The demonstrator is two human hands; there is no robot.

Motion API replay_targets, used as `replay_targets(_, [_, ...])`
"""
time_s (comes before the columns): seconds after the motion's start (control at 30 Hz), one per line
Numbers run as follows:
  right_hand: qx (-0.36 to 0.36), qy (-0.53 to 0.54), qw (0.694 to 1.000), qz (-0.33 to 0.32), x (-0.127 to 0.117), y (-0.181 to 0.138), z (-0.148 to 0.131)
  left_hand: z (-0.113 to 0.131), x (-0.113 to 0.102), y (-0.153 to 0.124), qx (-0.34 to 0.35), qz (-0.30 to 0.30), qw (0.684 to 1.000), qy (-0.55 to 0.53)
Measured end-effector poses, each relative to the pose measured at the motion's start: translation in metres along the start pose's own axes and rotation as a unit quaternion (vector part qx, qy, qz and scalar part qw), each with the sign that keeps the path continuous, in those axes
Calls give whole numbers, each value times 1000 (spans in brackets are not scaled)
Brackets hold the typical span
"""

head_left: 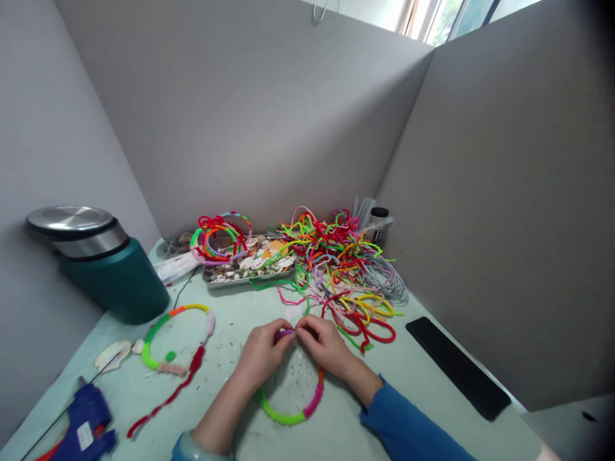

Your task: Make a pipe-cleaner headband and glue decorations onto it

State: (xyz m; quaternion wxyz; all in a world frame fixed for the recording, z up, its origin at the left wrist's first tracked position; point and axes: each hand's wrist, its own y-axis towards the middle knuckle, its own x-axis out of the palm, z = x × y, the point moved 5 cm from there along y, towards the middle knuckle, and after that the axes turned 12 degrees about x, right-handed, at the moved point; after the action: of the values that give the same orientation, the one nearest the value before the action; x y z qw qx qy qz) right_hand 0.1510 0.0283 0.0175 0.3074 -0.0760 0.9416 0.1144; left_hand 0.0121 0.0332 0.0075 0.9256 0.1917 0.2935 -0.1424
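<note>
A ring wrapped in fuzzy pipe cleaners [283,419], with lime green, magenta and orange stretches showing, lies between my forearms. My left hand [263,353] is closed on its upper part, where purple pipe cleaner shows between the fingers. Pinched close beside it, my right hand [327,346] meets the left at the top of the ring; its fingertips hide most of what they grip. Left of my hands is a second wrapped ring [154,336] in green, orange, yellow and pink, with a gap on its right side. A loose dark red pipe cleaner [168,396] trails from that gap.
A tangled pipe-cleaner pile [331,240] lies at the back, beside a metal tray [250,280] of shells bearing finished rings [218,240]. A teal bottle [115,282] and blue glue gun [89,419] stand left. A black flat strip [456,368] lies right. Grey partitions surround the table.
</note>
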Motion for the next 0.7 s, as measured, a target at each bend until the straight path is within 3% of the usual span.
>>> replay_targets(0.3, [5,-35,999,5,3,0,6,4,1,-1,31,-9,998,50])
replay_targets(0.7, [-5,-46,999,7,5,-1,6,2,1,0,18,-14,998,58])
